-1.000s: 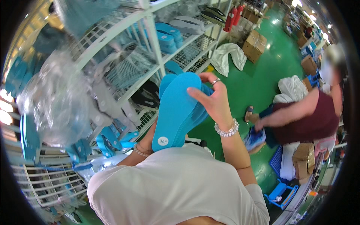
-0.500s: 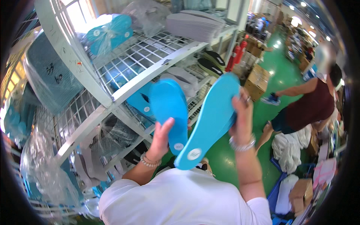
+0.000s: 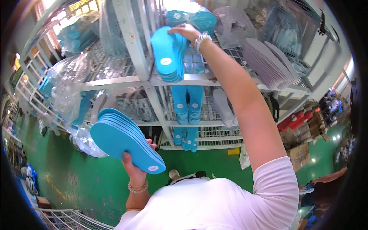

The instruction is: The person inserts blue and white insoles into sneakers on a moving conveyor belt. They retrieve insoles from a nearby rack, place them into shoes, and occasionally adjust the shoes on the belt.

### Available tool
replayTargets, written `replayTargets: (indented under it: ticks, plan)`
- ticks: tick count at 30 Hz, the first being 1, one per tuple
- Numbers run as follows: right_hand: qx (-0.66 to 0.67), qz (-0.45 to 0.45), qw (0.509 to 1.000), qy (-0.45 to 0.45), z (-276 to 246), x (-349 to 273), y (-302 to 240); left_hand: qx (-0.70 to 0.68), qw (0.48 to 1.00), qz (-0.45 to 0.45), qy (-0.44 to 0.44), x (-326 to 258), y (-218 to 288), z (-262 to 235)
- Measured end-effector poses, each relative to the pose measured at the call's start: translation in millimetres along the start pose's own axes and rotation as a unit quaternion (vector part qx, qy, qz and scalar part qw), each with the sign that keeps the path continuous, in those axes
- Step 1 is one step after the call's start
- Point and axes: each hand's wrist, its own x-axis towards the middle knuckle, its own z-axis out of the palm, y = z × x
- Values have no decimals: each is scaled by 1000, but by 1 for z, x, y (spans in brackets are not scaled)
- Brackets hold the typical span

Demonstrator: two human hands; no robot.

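Note:
My left hand (image 3: 135,170) is closed round a thick stack of blue shoe insoles (image 3: 119,138), held tilted in front of the shelving with the thumb on the top insole. A white round sticker shows at one end of it. My right arm reaches far forward, and my right hand (image 3: 188,32) grips the far end of another stack of blue insoles (image 3: 167,48). That stack is at the upper shelf's front edge, beside a white upright post; whether it rests on the shelf I cannot tell. The right fingers are partly hidden behind it.
Wire shelving (image 3: 207,79) spans the front. Grey insoles (image 3: 264,63) and bagged blue insoles (image 3: 191,18) lie on its upper level, more blue insoles (image 3: 188,101) below. Clear plastic bags (image 3: 71,82) hang at left. Red cylinders (image 3: 295,120), a carton (image 3: 299,155) and a co-worker (image 3: 326,191) are at right.
My view has turned right-to-left toward the shelving. The left hand's insoles have moved left and lower; my right hand has gone from near my body up to the shelf, on blue insoles.

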Motion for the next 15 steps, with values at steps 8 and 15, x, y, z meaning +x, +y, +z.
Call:
replayTargets:
  ticks: [8,15]
  plan:
    - [-77,115,988,68,20,-39,-26,39,998,-46,-30,-3,13,10]
    - [24,78,968,238,61,-18,0,-20,995,-87,-42,3,-4,30]
